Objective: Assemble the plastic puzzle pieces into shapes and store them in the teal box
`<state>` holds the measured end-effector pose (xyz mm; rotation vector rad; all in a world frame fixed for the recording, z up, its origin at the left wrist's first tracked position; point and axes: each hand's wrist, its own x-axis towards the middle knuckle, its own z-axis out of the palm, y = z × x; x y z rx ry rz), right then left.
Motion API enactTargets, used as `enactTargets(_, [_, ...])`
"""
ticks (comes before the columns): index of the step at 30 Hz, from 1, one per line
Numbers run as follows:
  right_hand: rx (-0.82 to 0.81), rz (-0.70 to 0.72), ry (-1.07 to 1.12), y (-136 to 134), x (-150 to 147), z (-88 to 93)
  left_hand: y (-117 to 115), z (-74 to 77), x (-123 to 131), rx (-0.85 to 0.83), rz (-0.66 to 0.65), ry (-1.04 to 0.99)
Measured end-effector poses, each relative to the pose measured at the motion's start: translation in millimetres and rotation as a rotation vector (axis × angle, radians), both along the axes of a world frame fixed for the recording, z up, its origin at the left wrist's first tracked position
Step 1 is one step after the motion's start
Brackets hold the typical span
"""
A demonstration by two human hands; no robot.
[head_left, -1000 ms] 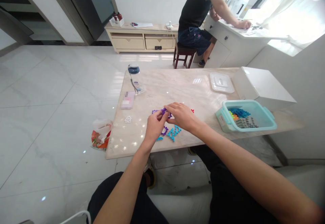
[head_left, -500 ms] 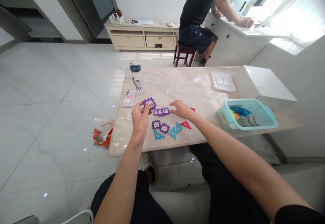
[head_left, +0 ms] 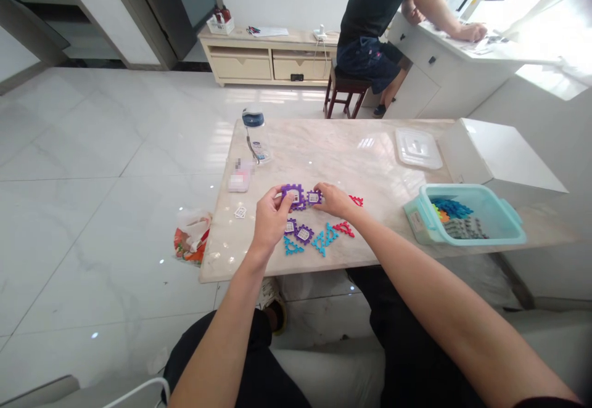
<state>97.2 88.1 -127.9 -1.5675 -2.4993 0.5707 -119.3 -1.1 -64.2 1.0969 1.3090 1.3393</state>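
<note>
My left hand (head_left: pixel 272 218) pinches a purple notched square building tile (head_left: pixel 293 196) with a white window insert, held up over the table. Close on its right, my right hand (head_left: pixel 335 200) has its fingertips on another purple window tile (head_left: pixel 314 197). Part of the row of purple tiles is hidden behind the left hand's tile. Nearer me lie a purple window tile (head_left: pixel 304 234) and one partly covered by my left hand. Around them are teal triangular pieces (head_left: pixel 319 243) and red triangular pieces (head_left: pixel 344 229). A loose white window insert (head_left: pixel 240 212) lies to the left.
A turquoise bin (head_left: pixel 419 217) with blue and grey pieces stands at right, before a white box (head_left: pixel 504 149) and a clear lid (head_left: pixel 418 148). A bottle (head_left: pixel 257 140) and a phone (head_left: pixel 239 177) are at left. Another person (head_left: pixel 370 20) sits at a far counter.
My left hand has moved right with its purple tile, over the row. My right hand has closed on the row's right-hand tile, which now sits apart. The view has shifted slightly.
</note>
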Motion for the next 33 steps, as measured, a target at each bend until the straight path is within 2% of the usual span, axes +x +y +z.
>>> enactTargets(5, [0.088,-0.002,0.062,-10.3,31.6,38.6,-1.0,-1.1,13.9,-0.001,-0.046,0.028])
enactTargets(11, [0.188,0.097,0.109,-54.3,56.4,95.9,-3.4,2.7,27.7,-0.009,-0.103,0.076])
enactTargets(15, [0.252,0.162,0.145,-78.4,59.8,115.8,-5.3,5.6,32.9,-0.020,-0.136,0.077])
enactTargets(19, [0.258,0.270,0.176,-80.2,51.2,119.9,-6.3,4.2,35.1,-0.060,-0.211,0.045])
enactTargets(23, [0.265,0.347,0.085,-71.6,37.5,115.0,-3.3,1.0,30.3,-0.185,-0.327,-0.062])
enactTargets(27, [0.297,0.368,0.032,-63.6,31.0,107.5,1.9,-0.3,20.8,-0.282,-0.342,-0.128])
enactTargets(33, [0.322,0.408,0.019,-65.3,27.8,103.6,-0.9,-4.3,17.9,-0.297,-0.387,-0.122])
